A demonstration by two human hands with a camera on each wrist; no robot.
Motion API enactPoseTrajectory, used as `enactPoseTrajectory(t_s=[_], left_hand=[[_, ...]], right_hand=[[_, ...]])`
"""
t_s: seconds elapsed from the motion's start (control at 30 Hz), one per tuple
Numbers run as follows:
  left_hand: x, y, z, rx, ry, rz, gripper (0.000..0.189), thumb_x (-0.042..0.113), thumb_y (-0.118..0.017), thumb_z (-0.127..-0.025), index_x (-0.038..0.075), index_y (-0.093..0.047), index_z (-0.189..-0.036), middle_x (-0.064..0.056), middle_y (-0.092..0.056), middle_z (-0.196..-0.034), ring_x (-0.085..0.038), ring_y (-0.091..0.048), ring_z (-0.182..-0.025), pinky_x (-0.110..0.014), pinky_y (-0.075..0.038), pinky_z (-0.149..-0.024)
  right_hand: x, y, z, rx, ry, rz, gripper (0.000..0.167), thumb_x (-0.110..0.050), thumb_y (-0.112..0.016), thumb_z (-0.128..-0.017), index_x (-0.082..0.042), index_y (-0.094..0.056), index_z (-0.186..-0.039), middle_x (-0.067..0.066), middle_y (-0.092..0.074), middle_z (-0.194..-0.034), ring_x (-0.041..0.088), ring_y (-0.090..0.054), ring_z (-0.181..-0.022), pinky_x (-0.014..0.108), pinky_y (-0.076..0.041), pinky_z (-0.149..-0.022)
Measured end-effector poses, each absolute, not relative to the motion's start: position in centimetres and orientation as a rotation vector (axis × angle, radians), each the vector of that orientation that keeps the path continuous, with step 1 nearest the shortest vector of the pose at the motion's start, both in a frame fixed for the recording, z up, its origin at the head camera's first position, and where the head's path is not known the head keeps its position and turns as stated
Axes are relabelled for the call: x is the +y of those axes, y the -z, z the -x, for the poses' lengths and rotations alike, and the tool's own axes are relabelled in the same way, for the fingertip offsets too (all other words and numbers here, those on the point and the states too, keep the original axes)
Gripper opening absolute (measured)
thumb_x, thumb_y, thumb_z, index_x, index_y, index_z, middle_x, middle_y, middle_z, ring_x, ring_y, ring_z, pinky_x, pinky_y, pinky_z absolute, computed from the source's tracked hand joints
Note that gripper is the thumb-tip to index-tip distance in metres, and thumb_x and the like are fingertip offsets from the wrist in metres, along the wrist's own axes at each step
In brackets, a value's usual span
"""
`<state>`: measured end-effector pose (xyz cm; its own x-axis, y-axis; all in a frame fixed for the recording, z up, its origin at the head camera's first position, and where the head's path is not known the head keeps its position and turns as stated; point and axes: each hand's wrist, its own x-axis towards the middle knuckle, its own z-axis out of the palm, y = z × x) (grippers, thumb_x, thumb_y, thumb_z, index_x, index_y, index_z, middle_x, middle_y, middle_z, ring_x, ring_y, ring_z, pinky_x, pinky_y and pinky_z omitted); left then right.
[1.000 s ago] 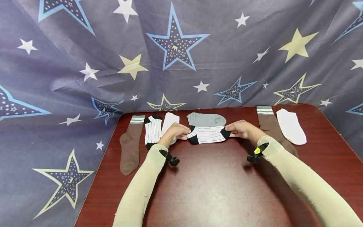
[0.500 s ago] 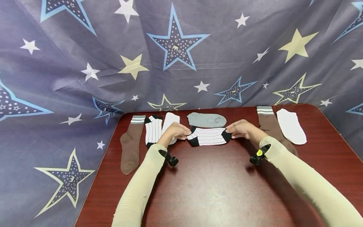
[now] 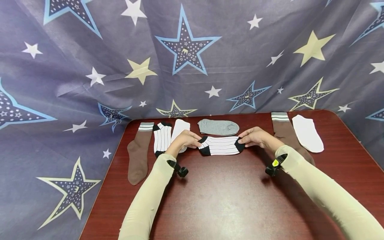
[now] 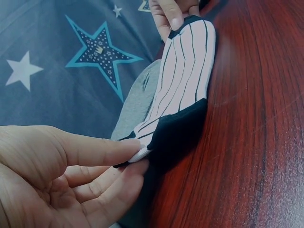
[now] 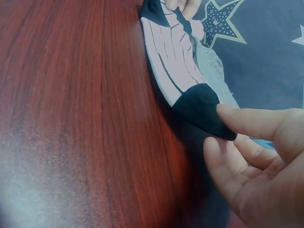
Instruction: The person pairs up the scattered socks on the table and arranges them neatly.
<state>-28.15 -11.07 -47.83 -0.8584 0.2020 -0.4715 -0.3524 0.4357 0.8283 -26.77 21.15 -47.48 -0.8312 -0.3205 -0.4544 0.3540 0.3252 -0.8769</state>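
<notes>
A white ankle sock with thin black stripes and black heel, toe and cuff (image 3: pixel 223 145) is stretched sideways between both hands. My left hand (image 3: pixel 186 139) pinches its cuff end between thumb and fingers, as the left wrist view shows with the striped sock (image 4: pixel 185 71) leading away. At the other end my right hand (image 3: pixel 256 137) pinches the black toe (image 5: pixel 202 109). In the wrist views the sock looks slightly raised off the wood, with a shadow under it. Just behind it lies a grey ankle sock (image 3: pixel 218 127), flat on the table.
To the left lie a brown sock (image 3: pixel 138 156), another striped sock (image 3: pixel 162 138) and a white sock (image 3: pixel 180 126), partly behind the left hand. On the right are a brown sock (image 3: pixel 283 130), partly covered by the arm, and a white sock (image 3: pixel 308 133). A star-patterned cloth (image 3: pixel 192 90) hangs behind the table (image 3: pixel 222 200).
Both hands have drawn the striped sock slightly toward the table's front, and a narrow gap now shows between it and the grey sock. The other socks stay where they were.
</notes>
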Motion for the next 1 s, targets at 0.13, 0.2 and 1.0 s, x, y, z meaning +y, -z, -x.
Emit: enactPoseTrajectory(t_s=[0.13,0.2,1.0], left_hand=[[-11.2,47.9,28.1,2.198,-1.434,0.138,0.04,-0.01,-0.078,-0.08,-0.007,-0.071,-0.119,-0.014,-0.072,-0.11,-0.006,-0.064,-0.067,-0.023,-0.061,-0.071],[-11.2,47.9,28.0,2.209,-1.43,0.141,0.039,-0.01,-0.078,-0.08,-0.007,-0.071,-0.118,-0.015,-0.072,-0.11,-0.006,-0.063,-0.067,-0.023,-0.061,-0.071],[-10.9,48.1,27.6,2.492,-1.351,0.133,0.024,-0.005,-0.084,-0.073,-0.002,-0.078,-0.096,-0.005,-0.071,-0.08,-0.008,-0.064,-0.061,-0.026,-0.062,-0.066]], right_hand=[[21.0,47.6,26.8,2.057,1.545,-0.025,0.046,0.005,-0.069,-0.09,0.021,-0.052,-0.13,-0.007,-0.071,-0.078,0.004,-0.064,-0.07,0.022,-0.058,-0.066],[20.9,47.6,26.7,2.088,1.531,-0.025,0.044,0.005,-0.071,-0.088,0.02,-0.054,-0.127,-0.007,-0.071,-0.077,0.004,-0.063,-0.069,0.021,-0.058,-0.064],[19.8,48.7,26.6,2.494,1.374,-0.032,0.019,0.003,-0.08,-0.081,0.012,-0.067,-0.091,0.003,-0.067,-0.069,0.009,-0.063,-0.057,0.027,-0.059,-0.053]])
